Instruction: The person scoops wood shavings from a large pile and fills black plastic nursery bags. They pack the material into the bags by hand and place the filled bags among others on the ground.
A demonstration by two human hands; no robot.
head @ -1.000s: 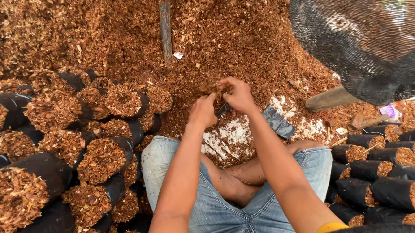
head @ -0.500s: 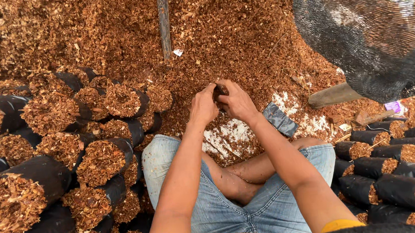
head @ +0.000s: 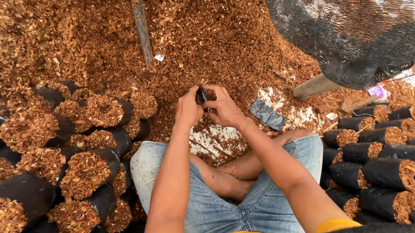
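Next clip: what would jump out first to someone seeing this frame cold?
The huge heap of reddish-brown wood shavings fills the top and centre of the view. On both sides lie stacks of filled black bags, open ends showing the shavings. In the middle, above crossed legs in denim shorts, the left hand and right hand together hold a small black bag; a dark mesh net hangs top right.

A single head-worn camera looks steeply down, close over the sitter's lap (head: 231, 210) and the sawdust heap (head: 213, 40).

Ground (head: 227, 134) under wood chips (head: 222, 40), filled bags (head: 92, 170)
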